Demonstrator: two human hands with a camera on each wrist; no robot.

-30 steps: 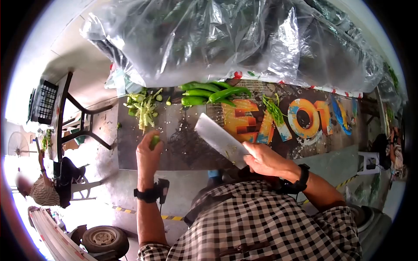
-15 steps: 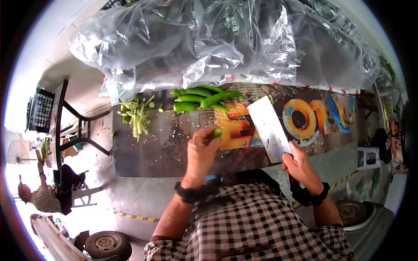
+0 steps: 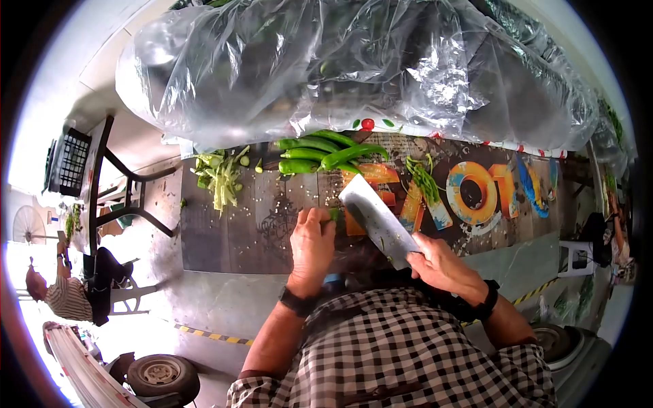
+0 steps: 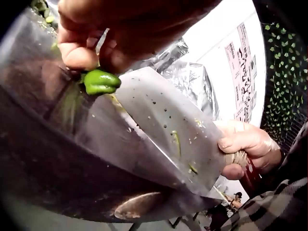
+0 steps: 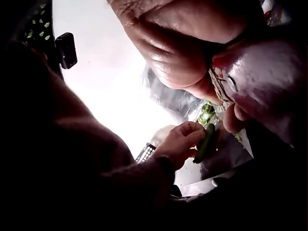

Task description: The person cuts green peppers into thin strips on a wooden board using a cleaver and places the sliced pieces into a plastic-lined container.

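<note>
My left hand (image 3: 313, 245) pinches a green pepper (image 4: 101, 82) between thumb and fingers, low over the near part of the table. In the head view the fingers hide most of that pepper. My right hand (image 3: 442, 265) grips the handle of a cleaver (image 3: 381, 217), its broad blade angled up and left toward the left hand. Bits of green and small seeds cling to the blade, and the left wrist view shows it right beside the pepper. Several long green peppers (image 3: 320, 155) lie in a heap beyond the left hand.
Pale green pepper scraps (image 3: 223, 182) are piled on the table's left, with seeds scattered nearby. Thin green stems (image 3: 424, 180) lie right of the blade. Clear plastic sheeting (image 3: 354, 75) covers a mound at the back. Another person (image 3: 68, 292) sits at far left.
The left hand has come from beside the scraps rightward to the table's middle with the pepper. The cleaver swung right, over the stems, then back left toward the left hand.
</note>
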